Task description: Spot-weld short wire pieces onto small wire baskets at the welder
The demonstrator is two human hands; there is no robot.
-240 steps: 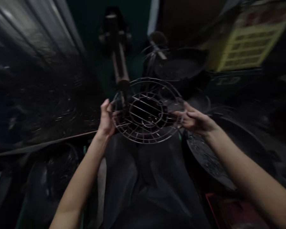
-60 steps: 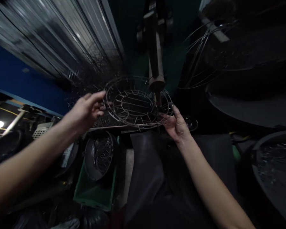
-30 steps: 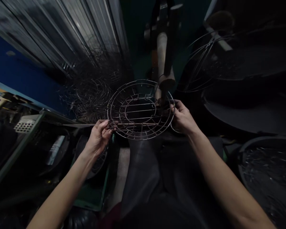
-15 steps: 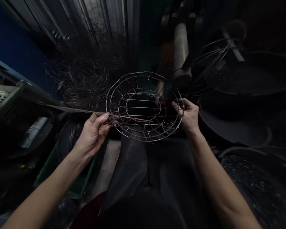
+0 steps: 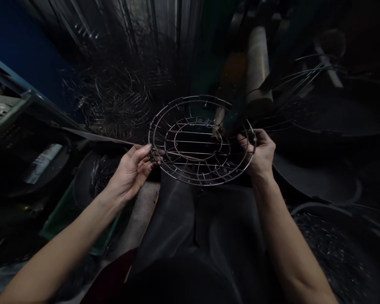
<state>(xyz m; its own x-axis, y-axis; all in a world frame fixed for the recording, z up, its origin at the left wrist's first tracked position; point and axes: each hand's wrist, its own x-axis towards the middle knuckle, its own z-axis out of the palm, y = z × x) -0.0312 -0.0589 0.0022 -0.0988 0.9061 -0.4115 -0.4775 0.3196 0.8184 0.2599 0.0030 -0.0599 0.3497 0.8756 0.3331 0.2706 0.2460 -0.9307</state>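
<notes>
Both hands hold a round wire rack [image 5: 200, 140] level above the lap. The left hand [image 5: 131, 171] has its grip clamped on the rack's left rim, the right hand [image 5: 261, 153] on its right rim. A heap of wire pieces [image 5: 120, 99] lies behind.

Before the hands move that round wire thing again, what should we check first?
1. Left hand pinching the wire frame's rim: ok.
2. Right hand gripping the opposite rim: ok.
3. Frame held roughly level above the lap: ok.
4. Frame clear of the vertical post behind it: cannot tell, they overlap in the head view.
5. Loose wires on the right kept off the frame: cannot tell, too dark.
6. Wire joints sound: cannot tell.
</notes>
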